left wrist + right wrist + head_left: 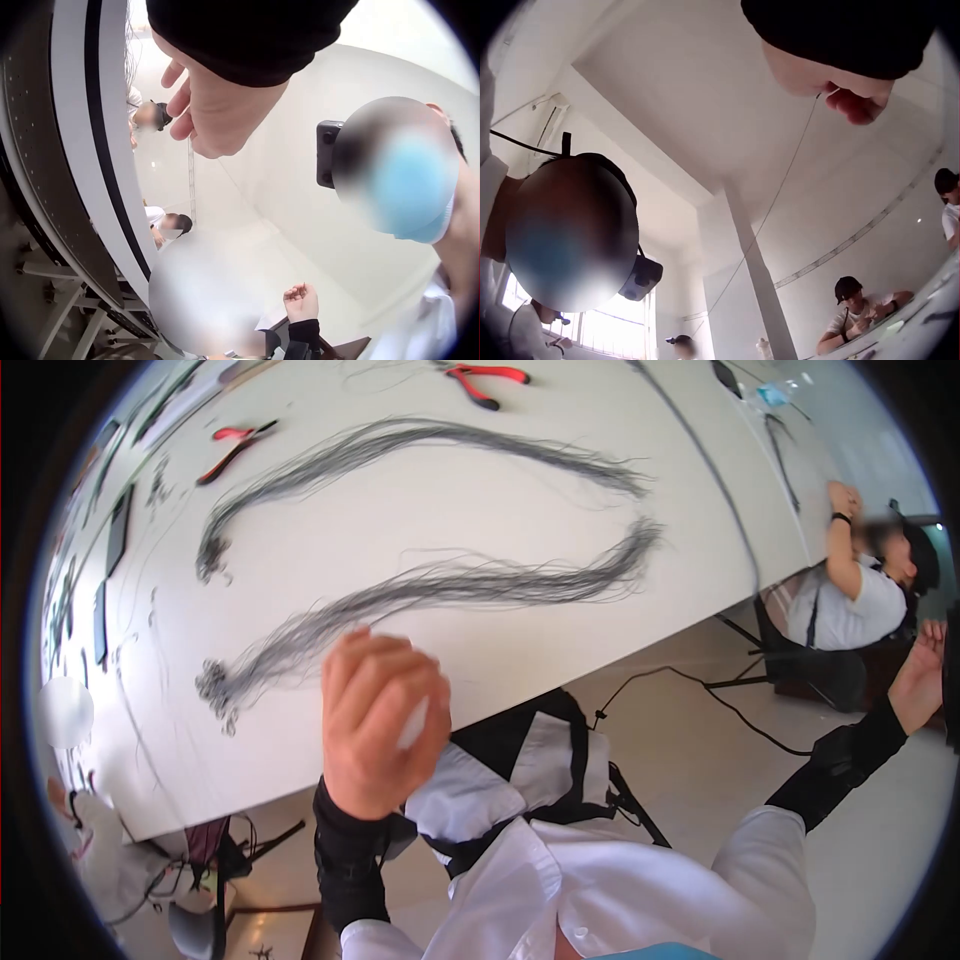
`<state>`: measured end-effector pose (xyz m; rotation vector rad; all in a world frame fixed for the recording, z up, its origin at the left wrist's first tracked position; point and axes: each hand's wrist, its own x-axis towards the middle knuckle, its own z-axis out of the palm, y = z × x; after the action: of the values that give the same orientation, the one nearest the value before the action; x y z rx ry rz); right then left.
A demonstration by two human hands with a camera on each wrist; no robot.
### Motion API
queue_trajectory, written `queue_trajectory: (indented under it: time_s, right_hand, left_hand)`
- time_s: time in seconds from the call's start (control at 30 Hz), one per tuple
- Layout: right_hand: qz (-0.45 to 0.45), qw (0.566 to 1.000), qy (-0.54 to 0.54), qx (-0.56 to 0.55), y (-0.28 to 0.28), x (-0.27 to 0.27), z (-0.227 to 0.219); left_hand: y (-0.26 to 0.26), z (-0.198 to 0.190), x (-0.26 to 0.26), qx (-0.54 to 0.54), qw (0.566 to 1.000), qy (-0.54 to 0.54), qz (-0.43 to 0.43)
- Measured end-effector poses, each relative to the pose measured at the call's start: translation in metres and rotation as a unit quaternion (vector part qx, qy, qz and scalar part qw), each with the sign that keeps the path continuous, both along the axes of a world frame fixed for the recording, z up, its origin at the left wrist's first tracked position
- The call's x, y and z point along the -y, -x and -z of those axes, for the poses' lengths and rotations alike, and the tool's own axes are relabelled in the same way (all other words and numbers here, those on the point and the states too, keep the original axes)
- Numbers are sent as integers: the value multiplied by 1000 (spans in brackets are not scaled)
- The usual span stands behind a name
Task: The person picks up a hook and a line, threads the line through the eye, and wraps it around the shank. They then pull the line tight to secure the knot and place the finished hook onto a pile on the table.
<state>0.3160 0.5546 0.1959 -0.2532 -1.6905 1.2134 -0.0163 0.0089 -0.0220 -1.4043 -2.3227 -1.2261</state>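
Observation:
On the white table [560,650] lie two long bundles of thin dark wires: a nearer one [480,586] and a farther one [420,435]. Both end at the left in tangled small loops. My left hand [385,720] is over the table's front edge, below the nearer bundle, its fingers bent; I cannot tell whether it holds anything. Far to the right, away from the table, is my raised right hand [917,680]. In the right wrist view, the curled fingers of the right hand [840,90] pinch a thin wire [780,187] that runs off toward the lower left.
Two red-and-black pliers, one at the left [235,452] and one at the back [487,382], lie beyond the bundles. A dark cable [700,450] crosses the table's right part. Another person [860,595] sits at the right end. A black cable [700,685] runs over the floor.

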Motion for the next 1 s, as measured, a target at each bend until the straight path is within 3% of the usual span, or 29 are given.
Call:
queue_trajectory:
  time_s: [0.07, 0.1, 0.2, 0.33, 0.4, 0.5, 0.6, 0.67, 0.7, 0.83, 1.0]
  right_hand:
    - [75, 996, -49, 12, -28, -15, -23]
    - [48, 997, -48, 23, -36, -24, -32]
    - [210, 959, -48, 183, 20, -12, -33]
    - [163, 868, -51, 465, 145, 14, -10]
    - [21, 809, -87, 581, 210, 6, 2]
    - [-39, 751, -232, 617, 313, -18, 40]
    - [0, 778, -306, 549, 403, -64, 97]
    - [28, 751, -350, 560, 449, -77, 131]
    - [33, 758, -348, 551, 464, -76, 146]
    - [49, 753, -378, 535, 498, -69, 181]
    - [25, 809, -293, 508, 503, -64, 201]
  left_hand:
    - [-5, 1, 3, 25, 998, 25, 47]
    - [-7, 2, 3, 32, 997, 34, 53]
    - [-6, 8, 8, 43, 997, 42, 48]
    - [-10, 8, 5, 41, 998, 39, 14]
    - [-16, 14, 4, 39, 998, 42, -15]
    - [-20, 18, 5, 29, 997, 32, -61]
    - [-18, 19, 4, 16, 995, 17, -100]
    - [-19, 18, 2, 14, 993, 12, -120]
    - [-19, 22, 3, 11, 993, 12, -117]
    - [-19, 23, 2, 20, 992, 10, -127]
    - [-18, 23, 1, 22, 992, 13, -120]
